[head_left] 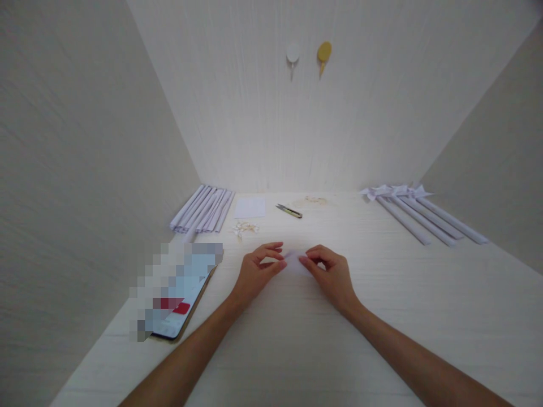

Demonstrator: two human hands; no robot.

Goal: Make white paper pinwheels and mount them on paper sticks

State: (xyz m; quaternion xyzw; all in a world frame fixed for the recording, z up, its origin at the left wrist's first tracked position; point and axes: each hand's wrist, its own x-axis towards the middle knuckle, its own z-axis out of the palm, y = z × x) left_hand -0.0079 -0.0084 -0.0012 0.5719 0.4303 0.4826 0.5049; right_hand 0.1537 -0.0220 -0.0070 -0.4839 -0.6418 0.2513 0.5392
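A small piece of white paper [296, 263], slightly blurred, is held between my two hands above the white table. My left hand [263, 263] pinches its left edge between thumb and fingertip, with other fingers raised. On the opposite edge, my right hand [330, 269] grips it with thumb and curled fingers. Just beyond the left hand lies a small heap of cotton-tipped bits [245, 227]. A square sheet of white paper [250, 207] is flat on the table behind them. Thread snips [289, 211] rest to the right of that sheet.
Several white paper tubes [202, 208] lie side by side at the back left. More paper tubes with flared, folded tops [419, 213] lie back right. A phone [182, 299], partly pixelated, is left of my forearm. Thin pale scraps [316, 200] lie near the back wall.
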